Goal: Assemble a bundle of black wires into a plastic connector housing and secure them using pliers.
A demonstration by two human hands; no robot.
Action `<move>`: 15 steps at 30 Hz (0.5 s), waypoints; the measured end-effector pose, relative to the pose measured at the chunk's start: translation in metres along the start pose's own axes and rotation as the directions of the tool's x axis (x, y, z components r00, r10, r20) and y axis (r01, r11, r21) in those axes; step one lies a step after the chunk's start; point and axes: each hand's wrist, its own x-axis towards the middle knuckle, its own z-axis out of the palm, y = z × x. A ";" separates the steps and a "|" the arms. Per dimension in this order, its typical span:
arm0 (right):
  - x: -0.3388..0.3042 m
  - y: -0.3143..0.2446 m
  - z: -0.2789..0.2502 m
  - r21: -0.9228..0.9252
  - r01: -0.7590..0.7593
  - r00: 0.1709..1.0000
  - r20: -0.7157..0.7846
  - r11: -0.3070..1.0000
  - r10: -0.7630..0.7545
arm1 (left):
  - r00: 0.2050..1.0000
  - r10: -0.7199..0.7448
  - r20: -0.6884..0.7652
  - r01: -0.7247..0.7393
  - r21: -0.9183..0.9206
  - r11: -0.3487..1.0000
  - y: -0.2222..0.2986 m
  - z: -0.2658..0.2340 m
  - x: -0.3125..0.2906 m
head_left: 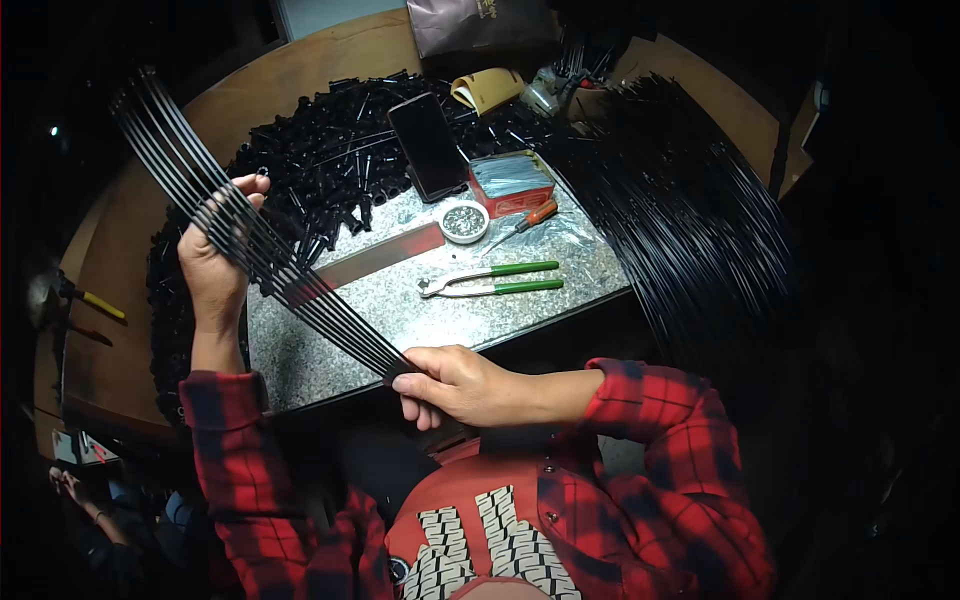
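- The person's left hand (215,255), raised over the left side of the work area, is curled loosely around a fanned bundle of thin, glossy black rods (345,329).
- The right hand (455,385) pinches the lower end of that bundle between thumb and fingers, near the front edge of a grey speckled slab (390,295).
- The bundle slants from the upper left down to the right hand, held in the air and spread wider at its upper end.
- Beneath it, partly covered, a flat grey-and-reddish bar (385,257) lies on the slab.
- Right of the bar are metal pliers with green handles (510,287), a round white dish of small metallic pieces (465,240) and a screwdriver with an orange handle (541,212).
- Behind these stand a red box of thin pale strips (515,203) and a dark-screened phone (427,145), tilted.
- Small black tubular parts (330,140) are heaped on the brown wooden tabletop (215,110); a large mass of long black rods (700,230) lies to the right.
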 end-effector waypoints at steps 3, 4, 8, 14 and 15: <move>0.015 0.050 0.005 -0.090 0.009 1.000 0.005 0.996 -0.008 | 0.997 0.036 0.065 -0.041 0.079 0.996 -0.020 0.003 -0.022; 0.016 0.068 0.005 -0.071 -0.019 1.000 -0.014 0.997 0.018 | 0.994 -0.031 0.101 0.030 0.008 1.000 -0.033 0.009 -0.039; 0.012 0.125 0.002 -0.289 -0.009 0.998 0.055 0.957 0.026 | 0.932 -0.022 0.363 -0.028 0.132 0.991 -0.035 0.009 -0.097; 0.024 0.199 -0.014 -0.543 -0.100 0.990 0.028 0.834 0.137 | 0.651 -0.273 0.708 -0.174 0.489 0.855 -0.008 0.002 -0.138; 0.029 0.212 -0.015 -0.551 -0.088 0.989 0.051 0.830 0.138 | 0.626 -0.316 0.712 -0.173 0.522 0.835 -0.007 0.004 -0.142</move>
